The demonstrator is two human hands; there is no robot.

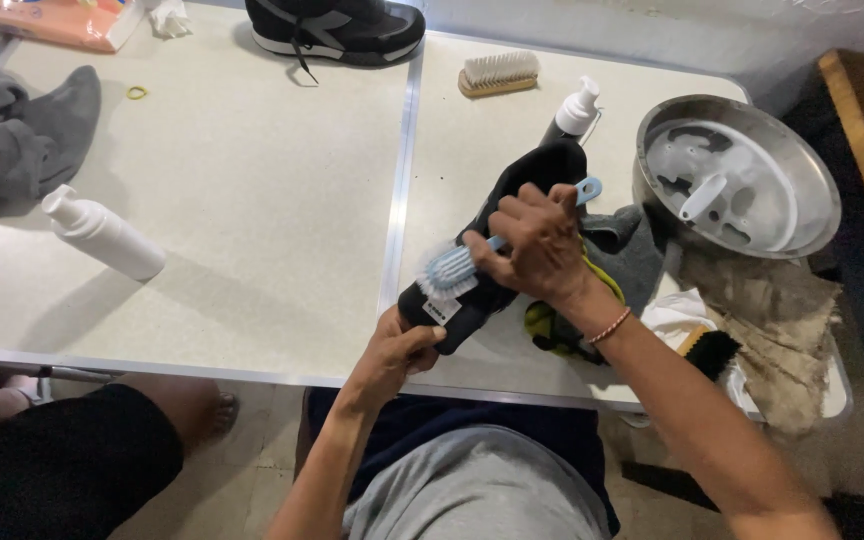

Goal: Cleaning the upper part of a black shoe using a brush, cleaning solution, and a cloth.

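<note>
The black shoe [512, 225] lies tilted between both hands at the table's near edge. The left hand [397, 350] grips its lower end from below. The right hand [537, 245] is closed around a blue brush [462, 262], bristles against the shoe's upper. A steel bowl [737, 175] stands right of the right hand.

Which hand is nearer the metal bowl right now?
The right hand. It grips the blue brush over the black shoe, just left of the metal bowl. The left hand holds the shoe's near end, farther away.
</note>
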